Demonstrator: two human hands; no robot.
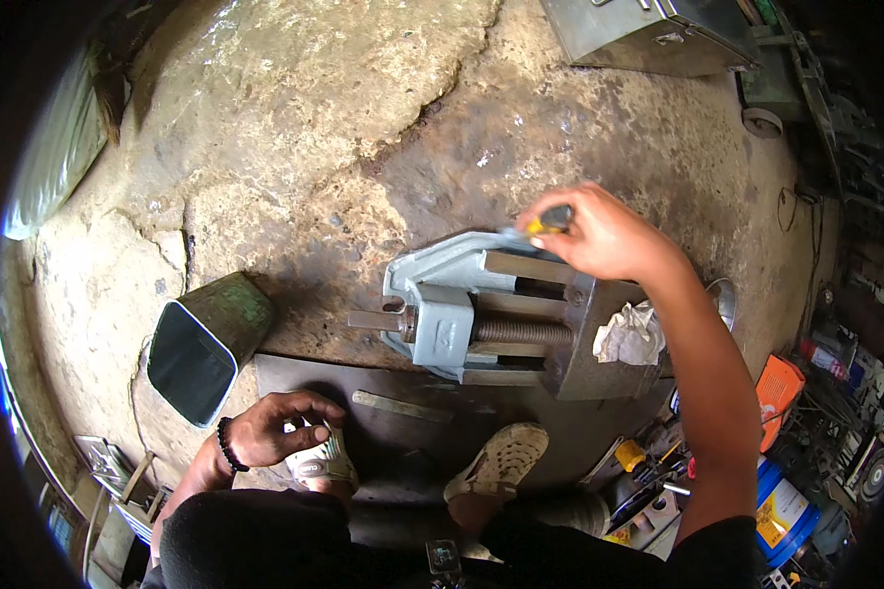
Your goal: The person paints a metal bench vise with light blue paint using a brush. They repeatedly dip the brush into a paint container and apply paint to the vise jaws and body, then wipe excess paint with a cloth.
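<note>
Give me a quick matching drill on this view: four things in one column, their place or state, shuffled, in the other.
1. vise
2. white rag
3. green can
4. flat metal strip

a. lying on its side, open mouth toward the camera
b. crumpled at the vise's right end
c. on the floor under the right hand
d. on the dark plate, between the vise and the sandalled feet

Pairs: 1-c, 2-b, 3-a, 4-d

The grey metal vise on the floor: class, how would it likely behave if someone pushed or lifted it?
The vise looks like thick cast metal with a heavy screw, so it is probably heavy for its size and stiff. It sits low and wide on the concrete floor, so a push would more likely slide it than tip it. Rolling seems unlikely.
</note>
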